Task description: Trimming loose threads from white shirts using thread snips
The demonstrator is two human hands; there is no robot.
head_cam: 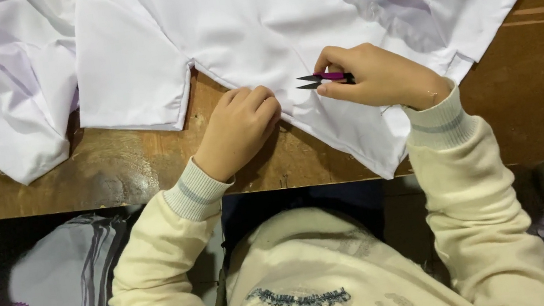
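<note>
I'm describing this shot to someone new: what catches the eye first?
The small thread snips with a magenta grip, pinched in the right hand at centre, blades pointing left. They sit over the white garment spread across the wooden table, with the left hand curled on its edge beside them.

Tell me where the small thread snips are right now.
In the head view, the thread snips sit pinched in the right hand, blades pointing toward the left hand, over the white garment.

Person in a cream sweater with ribbed, grey-striped cuffs (197,192) at centre frame and blue stitched embroidery (301,300) low centre.
</note>
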